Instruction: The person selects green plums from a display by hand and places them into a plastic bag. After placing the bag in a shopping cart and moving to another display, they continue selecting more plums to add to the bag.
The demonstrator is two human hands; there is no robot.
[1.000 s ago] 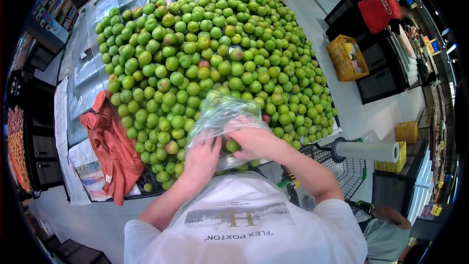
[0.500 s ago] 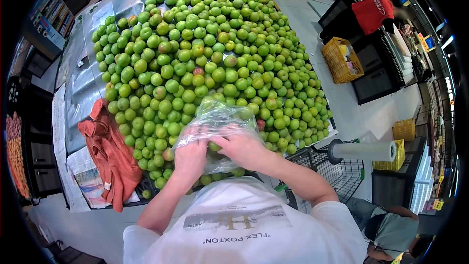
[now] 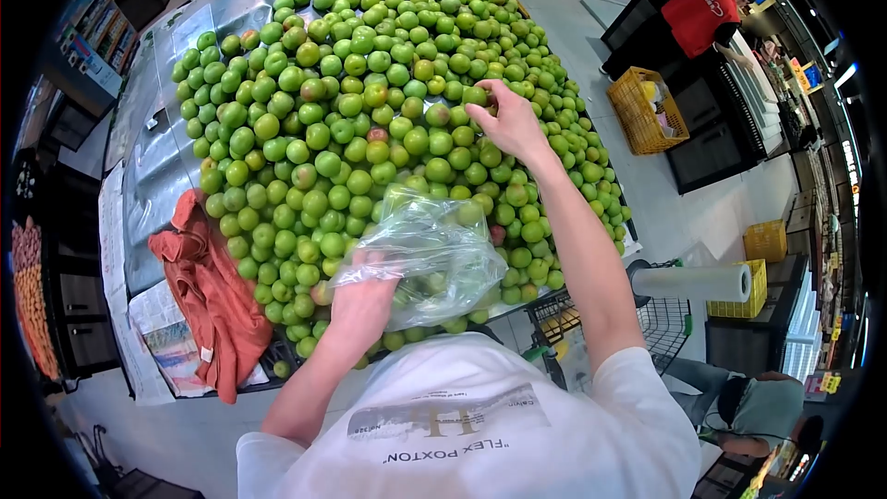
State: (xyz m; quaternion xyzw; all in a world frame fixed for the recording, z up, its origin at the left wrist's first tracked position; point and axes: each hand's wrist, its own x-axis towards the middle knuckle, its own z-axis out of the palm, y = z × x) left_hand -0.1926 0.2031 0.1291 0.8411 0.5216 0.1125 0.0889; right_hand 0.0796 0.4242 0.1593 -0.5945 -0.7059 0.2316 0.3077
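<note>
A large heap of green plums (image 3: 305,143), a few with reddish skin, spreads out in front of me. My left hand (image 3: 365,296) is closed on a clear plastic bag (image 3: 443,263) low on the heap near my body; its fingers show only blurrily through the film. The bag hangs loosely to the right, and plums show through it. My right hand (image 3: 508,125) is over the middle of the heap, thumb and fingers curved and apart. Its fingertips are close to a reddish-green plum (image 3: 438,115), and nothing is visible between them.
An orange-red cloth (image 3: 208,305) lies at the stand's left edge. To the right are a shopping cart (image 3: 661,319), a roll of plastic bags (image 3: 693,283) and a yellow crate (image 3: 647,115). A person in a red top (image 3: 699,18) stands farther off; another person (image 3: 758,411) is at lower right.
My right hand has let go of the bag and moved forward and right over the plums. My left hand stays at the bag, which now sags more to the right.
</note>
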